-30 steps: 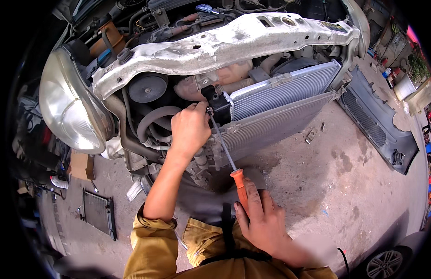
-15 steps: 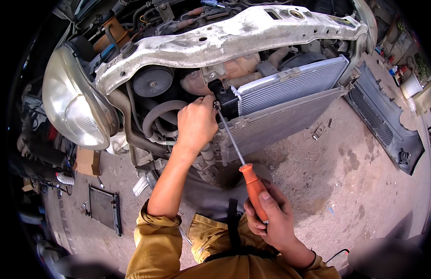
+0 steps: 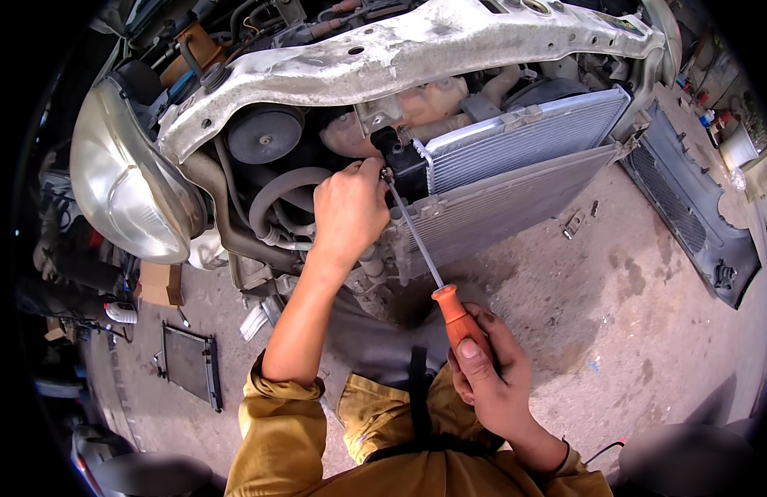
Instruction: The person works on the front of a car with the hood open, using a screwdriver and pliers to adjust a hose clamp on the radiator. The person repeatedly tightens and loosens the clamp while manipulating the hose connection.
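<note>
My right hand (image 3: 492, 373) is wrapped round the orange handle of a long screwdriver (image 3: 451, 305), its thumb along the side. The metal shaft slants up and to the left, away from me. Its tip ends at a small metal fastener (image 3: 387, 175) beside the black end tank (image 3: 401, 166) of a radiator (image 3: 524, 132). Next to that tip, my left hand (image 3: 348, 207) has its fingers pinched together. What they hold, if anything, is hidden behind the knuckles. A second, darker finned panel (image 3: 499, 215) stands in front of the radiator.
A pale metal crossbar (image 3: 358, 62) spans above the radiator. A headlight (image 3: 131, 174) sits at the left, near a round black horn (image 3: 266, 137) and a curved hose (image 3: 276, 195). On the ground lie a bumper piece (image 3: 685, 207), a cardboard box (image 3: 160, 284) and a framed mesh panel (image 3: 190, 364).
My right hand has shifted its grip, and the handle's end is now covered by the palm. The left hand stays at the fastener. The whole view has moved slightly.
</note>
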The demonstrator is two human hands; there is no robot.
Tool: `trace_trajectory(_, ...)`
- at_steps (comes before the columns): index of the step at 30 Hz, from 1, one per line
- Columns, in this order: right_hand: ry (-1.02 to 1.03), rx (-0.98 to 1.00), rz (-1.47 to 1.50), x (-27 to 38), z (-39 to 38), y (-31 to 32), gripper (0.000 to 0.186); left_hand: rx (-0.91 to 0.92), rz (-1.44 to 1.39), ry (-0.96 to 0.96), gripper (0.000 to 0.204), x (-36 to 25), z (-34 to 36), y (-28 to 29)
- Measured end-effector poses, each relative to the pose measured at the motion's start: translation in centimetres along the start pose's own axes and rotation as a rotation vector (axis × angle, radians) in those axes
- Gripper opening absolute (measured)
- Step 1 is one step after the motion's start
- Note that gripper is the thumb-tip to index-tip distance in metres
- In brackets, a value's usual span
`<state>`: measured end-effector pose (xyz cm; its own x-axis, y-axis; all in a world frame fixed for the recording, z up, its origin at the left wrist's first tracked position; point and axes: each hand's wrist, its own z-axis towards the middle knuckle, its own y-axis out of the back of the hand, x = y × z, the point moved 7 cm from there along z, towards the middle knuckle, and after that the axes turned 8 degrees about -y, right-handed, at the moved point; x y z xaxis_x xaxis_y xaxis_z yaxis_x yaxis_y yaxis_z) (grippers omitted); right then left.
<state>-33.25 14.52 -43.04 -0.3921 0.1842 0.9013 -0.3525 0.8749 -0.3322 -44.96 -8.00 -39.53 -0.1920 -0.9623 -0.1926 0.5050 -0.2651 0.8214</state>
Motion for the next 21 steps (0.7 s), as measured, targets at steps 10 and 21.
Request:
trace_trajectory(10,0.141,0.018,-0.484,1.6,-0.7,-0.3,0.057,0.011,0.021,0.012,0.022,0.0,0.2,-0.1)
trace_trajectory(21,0.179,-0.083,-0.335,0.8,-0.2,0.1,0.054,-0.023,0.016,0.0,0.024,0.0,0.1,-0.1)
